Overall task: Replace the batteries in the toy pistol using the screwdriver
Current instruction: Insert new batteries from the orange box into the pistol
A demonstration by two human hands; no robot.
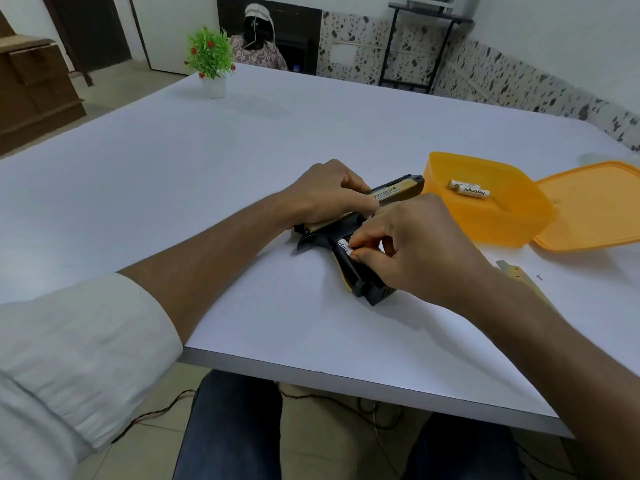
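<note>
A black and gold toy pistol (398,192) lies on its side on the white table (242,168), barrel to the far right, grip toward me. My left hand (329,194) grips the slide and holds the pistol down. My right hand (412,244) pinches a white battery (343,245) in the open grip compartment. Two more white batteries (469,189) lie in the orange container (485,223). A tan cover piece (516,273) and a small screw (539,277) lie to the right, partly behind my right forearm. No screwdriver is in view.
The orange lid (595,206) lies beside the container at the right edge. A small potted plant (211,62) stands at the far left of the table. Another person (258,43) sits beyond the far edge. The near table edge runs above my knees.
</note>
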